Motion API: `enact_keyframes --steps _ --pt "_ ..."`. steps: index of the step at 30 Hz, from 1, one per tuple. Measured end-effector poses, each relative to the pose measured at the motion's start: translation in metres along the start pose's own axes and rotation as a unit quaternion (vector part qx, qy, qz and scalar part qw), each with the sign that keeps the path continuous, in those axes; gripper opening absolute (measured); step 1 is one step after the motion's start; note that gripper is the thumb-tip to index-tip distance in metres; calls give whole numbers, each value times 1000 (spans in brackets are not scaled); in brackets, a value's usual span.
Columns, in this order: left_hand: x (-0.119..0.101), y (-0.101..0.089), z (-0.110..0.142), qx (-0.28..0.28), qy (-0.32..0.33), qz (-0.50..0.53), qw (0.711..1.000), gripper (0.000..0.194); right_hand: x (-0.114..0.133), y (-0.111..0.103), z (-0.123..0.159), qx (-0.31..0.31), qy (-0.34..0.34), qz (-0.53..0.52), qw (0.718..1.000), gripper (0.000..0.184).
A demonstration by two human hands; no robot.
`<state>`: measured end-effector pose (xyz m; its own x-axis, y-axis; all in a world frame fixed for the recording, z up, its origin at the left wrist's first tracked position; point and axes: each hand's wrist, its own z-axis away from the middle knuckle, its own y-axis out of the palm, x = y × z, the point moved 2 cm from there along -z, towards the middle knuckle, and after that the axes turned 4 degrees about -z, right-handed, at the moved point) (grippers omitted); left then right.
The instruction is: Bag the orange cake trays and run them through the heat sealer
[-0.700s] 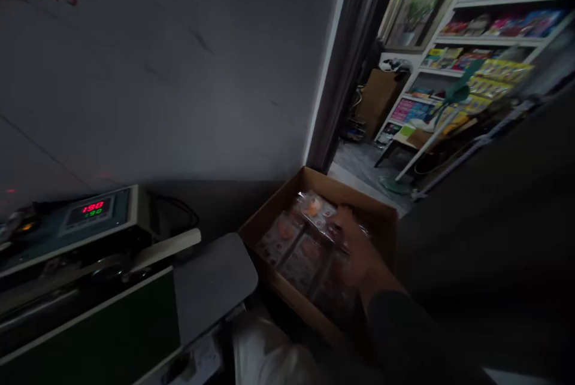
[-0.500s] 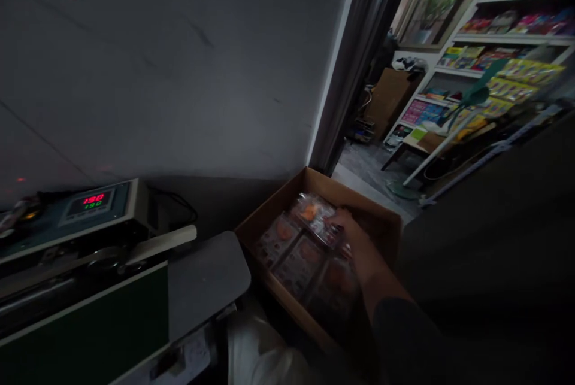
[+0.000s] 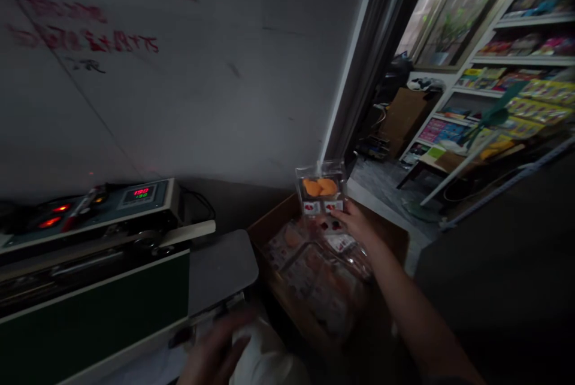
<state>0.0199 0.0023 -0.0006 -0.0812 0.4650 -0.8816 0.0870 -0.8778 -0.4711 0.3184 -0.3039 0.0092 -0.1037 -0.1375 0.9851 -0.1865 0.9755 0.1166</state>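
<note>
The right hand (image 3: 356, 223), its grip closed on the right edge of a packet (image 3: 321, 188), holds it above the box (image 3: 275, 215), leftward of the fingers, long axis seemingly upright; the blurred left hand (image 3: 214, 346), fingers parted, hangs well apart.

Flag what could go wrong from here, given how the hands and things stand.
The right hand holds the clear package near its lower right edge; that one-sided grip might let it tilt or slip.

If dropped, it could knock the other packages inside the cardboard box.

The blurred left hand appears close to the machine; its display reads 190, so if that means heat, contact could burn.
</note>
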Motion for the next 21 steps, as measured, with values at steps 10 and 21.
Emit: enact_keyframes --steps 10,21 --pt "-62 -51 -43 -142 -20 294 945 59 63 204 128 281 58 -202 936 50" --pt "-8 -101 35 -184 -51 305 933 57 61 286 145 298 142 -200 922 35"
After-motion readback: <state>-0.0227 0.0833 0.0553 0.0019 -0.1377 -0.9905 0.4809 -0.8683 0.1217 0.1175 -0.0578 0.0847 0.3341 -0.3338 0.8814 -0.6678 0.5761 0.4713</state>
